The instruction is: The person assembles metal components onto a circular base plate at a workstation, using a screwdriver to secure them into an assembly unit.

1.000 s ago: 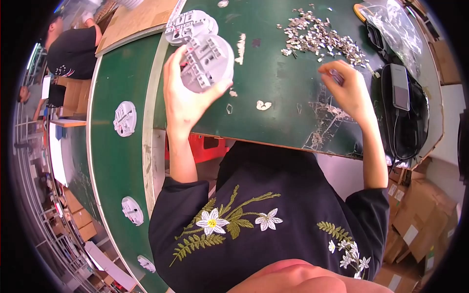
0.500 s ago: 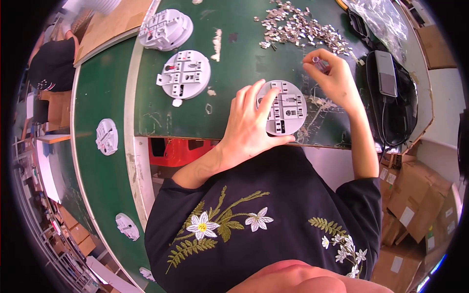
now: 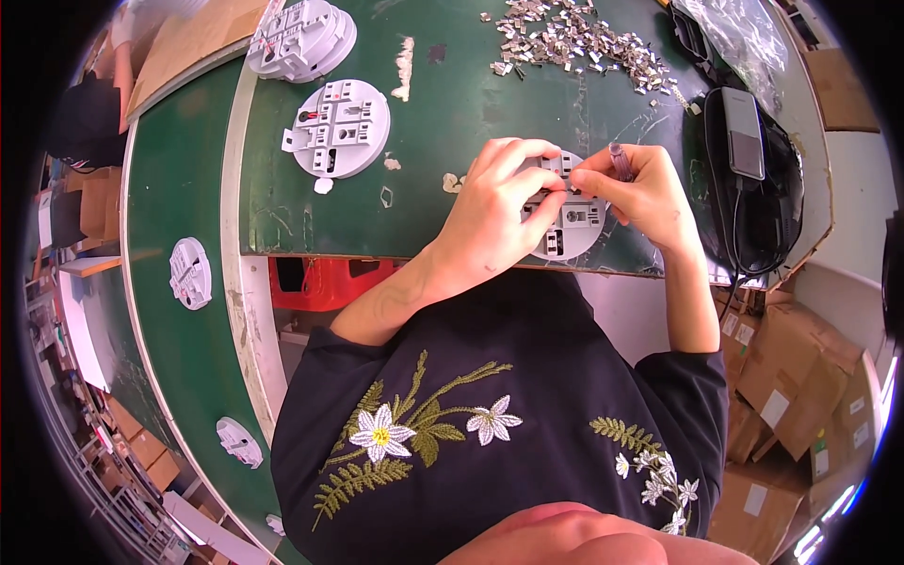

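Observation:
A round white plastic base [image 3: 578,237] with slots and small metal parts lies near the bench's front edge, partly covered by my hands. My left hand [image 3: 504,202] reaches over its left side. Its thumb and fingertips are drawn together above the slots; whatever they pinch, if anything, is too small to make out. From the right, my right hand [image 3: 642,193] brings its thumb and index fingertip to the same spot. Tucked in its curled fingers is a small tool with a clear purplish handle [image 3: 620,162], its other end hidden.
Small metal pieces [image 3: 584,42] are heaped at the back. More white bases [image 3: 344,132] stand at the bench's left, one pair stacked. Others lie on a lower green conveyor [image 3: 155,273]. At right are a black case [image 3: 767,221] and a grey power bank [image 3: 744,132] with a cable.
My right hand has come down and left onto the base with the tool. My left fingers have lifted off the rim and bunched together. The view has shifted slightly.

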`<state>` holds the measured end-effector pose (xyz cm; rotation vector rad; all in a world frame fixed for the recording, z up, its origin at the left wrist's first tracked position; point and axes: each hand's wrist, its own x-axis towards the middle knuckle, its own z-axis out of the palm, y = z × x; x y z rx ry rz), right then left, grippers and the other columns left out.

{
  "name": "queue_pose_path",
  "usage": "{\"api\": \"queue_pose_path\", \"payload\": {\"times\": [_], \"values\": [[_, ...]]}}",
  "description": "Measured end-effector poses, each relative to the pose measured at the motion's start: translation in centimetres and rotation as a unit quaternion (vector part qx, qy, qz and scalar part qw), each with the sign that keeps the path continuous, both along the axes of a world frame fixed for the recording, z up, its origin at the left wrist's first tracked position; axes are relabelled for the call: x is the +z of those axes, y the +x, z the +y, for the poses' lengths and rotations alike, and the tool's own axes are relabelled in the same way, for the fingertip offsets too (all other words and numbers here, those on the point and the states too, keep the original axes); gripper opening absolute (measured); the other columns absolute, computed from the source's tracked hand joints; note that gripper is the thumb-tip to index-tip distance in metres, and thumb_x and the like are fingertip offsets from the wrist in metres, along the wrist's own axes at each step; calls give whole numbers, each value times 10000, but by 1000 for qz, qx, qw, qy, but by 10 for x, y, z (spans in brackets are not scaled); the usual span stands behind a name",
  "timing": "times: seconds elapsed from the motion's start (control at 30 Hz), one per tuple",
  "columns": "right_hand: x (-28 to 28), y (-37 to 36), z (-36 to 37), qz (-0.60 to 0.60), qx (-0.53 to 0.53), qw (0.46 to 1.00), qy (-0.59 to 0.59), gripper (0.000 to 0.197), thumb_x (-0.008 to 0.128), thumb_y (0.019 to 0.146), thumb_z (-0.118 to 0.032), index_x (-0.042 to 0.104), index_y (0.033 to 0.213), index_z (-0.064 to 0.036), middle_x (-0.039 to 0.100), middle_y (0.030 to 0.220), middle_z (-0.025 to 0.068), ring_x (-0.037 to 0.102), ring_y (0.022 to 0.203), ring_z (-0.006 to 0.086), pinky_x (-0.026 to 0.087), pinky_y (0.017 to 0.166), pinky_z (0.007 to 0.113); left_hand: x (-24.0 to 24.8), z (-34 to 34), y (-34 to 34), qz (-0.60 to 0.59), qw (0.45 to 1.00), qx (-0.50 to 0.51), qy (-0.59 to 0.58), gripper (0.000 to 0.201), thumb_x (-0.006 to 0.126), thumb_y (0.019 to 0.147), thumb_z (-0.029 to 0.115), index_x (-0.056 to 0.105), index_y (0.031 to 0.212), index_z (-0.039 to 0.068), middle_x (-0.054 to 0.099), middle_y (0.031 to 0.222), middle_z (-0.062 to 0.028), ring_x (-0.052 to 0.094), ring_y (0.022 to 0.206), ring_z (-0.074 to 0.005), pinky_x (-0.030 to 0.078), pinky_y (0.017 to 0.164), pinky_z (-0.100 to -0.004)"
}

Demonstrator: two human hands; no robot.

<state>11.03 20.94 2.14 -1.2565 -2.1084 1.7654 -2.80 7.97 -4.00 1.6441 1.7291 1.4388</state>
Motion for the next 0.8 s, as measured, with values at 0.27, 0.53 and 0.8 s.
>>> {"api": "queue_pose_path", "payload": {"times": [0.27,0.53,0.8], "values": [[2,-7,-3,-3,-7,1000,-12,98,739,829,-65,726,832,33,647,652,62,451,459,52,343,403,157,3,2,-3,-29,999,14,-1,118,715,782,-22,711,896,7,622,1203,-81,546,1015,-208,497,806,-285],[3,-6,-3,-1,-1,1000,4,104,736,837,-70,726,830,33,645,647,58,456,464,51,344,404,157,2,3,-4,-8,1000,14,9,127,727,775,-13,715,900,7,624,1199,-78,549,1019,-203,508,790,-285],[4,-7,-7,-25,-5,999,44,127,750,823,-113,744,825,14,644,643,19,482,528,54,378,475,174,3,3,-2,-22,999,22,19,137,749,762,1,718,895,5,625,1199,-72,558,1023,-201,514,792,-286]]}}
